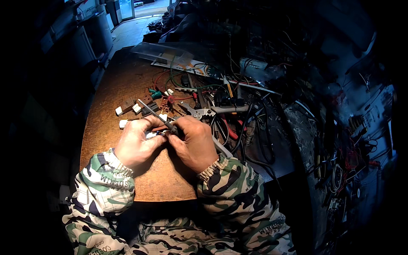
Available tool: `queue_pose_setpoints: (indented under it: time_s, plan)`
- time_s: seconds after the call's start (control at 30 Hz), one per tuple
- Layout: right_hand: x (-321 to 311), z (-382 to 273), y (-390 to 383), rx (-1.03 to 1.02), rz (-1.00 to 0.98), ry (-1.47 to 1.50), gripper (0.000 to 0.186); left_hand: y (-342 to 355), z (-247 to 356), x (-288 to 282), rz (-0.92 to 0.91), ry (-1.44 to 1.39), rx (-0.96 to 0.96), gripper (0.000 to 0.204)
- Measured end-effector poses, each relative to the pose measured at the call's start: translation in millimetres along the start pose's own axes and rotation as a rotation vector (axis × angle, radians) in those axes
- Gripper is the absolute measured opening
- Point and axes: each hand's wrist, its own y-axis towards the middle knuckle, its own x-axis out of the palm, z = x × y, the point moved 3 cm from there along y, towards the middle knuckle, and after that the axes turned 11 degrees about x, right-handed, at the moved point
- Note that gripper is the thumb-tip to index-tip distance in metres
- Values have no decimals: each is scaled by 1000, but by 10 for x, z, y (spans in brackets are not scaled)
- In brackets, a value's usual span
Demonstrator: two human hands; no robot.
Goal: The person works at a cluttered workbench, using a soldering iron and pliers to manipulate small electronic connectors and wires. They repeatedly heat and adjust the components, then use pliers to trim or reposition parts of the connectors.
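A slim metal tool (155,114), seemingly a screwdriver, slants up to the left from the right hand (194,143), whose fingers are closed round its handle, its tip area over a small part (156,132) pinched in the left hand (136,144) above the brown wooden table (110,127). Just beyond lie about five white-ended connector pieces (123,109), one pair of pliers (199,112), and tangled wires (238,127); a clear plastic sheet (161,53) rests at the table's far edge.
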Motion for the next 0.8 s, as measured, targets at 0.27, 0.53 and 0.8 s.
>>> queue_pose_setpoints:
  time_s: [0.27, 0.53, 0.8]
  plan:
    - [27, -12, -23, 38, -5, 33, 15, -40, 24, 59, 3, -217, -216, 24]
    - [10, -85, -30, -36, 16, 48, 15, 14, -83, 67, 37, -81, -86, 21]
    - [-513, -1120, -437, -596, 123, -244, 10, 62, -89, 179, -1, -109, -245, 28]
